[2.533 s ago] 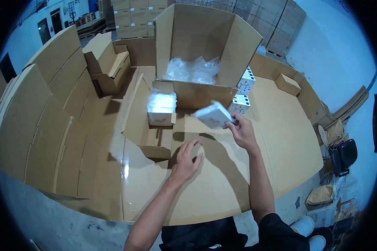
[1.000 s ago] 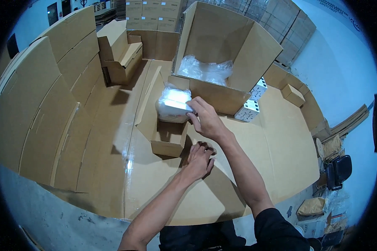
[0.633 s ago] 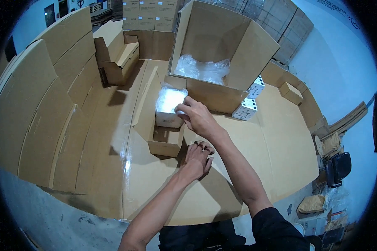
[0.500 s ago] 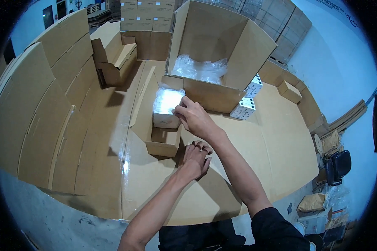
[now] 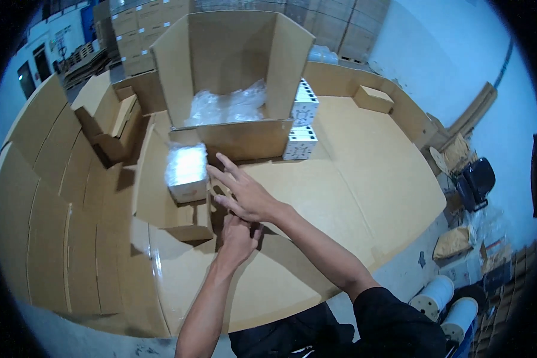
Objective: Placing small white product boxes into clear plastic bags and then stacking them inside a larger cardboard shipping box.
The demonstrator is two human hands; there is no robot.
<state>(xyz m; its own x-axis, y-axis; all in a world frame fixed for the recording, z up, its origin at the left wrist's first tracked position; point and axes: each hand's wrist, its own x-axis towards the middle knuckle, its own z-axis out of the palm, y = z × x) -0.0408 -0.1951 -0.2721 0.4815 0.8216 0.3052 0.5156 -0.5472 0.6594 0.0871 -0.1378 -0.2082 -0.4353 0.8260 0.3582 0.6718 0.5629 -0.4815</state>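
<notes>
sleeve (image 5: 394,310): black, short (right arm) | forearms: bare | hands: no gloves

The small white box (image 5: 187,173), wrapped in shiny clear plastic, sits upright inside a small open cardboard carton (image 5: 179,209), its top rising above the carton's rim.

A small open carton (image 5: 182,206) is set on the cardboard-covered table (image 5: 364,185), with a wrapped packet (image 5: 186,167) seated in it. Behind it, a large open box (image 5: 232,65) is placed; two printed boxes (image 5: 301,125) are stacked to its right.
</notes>
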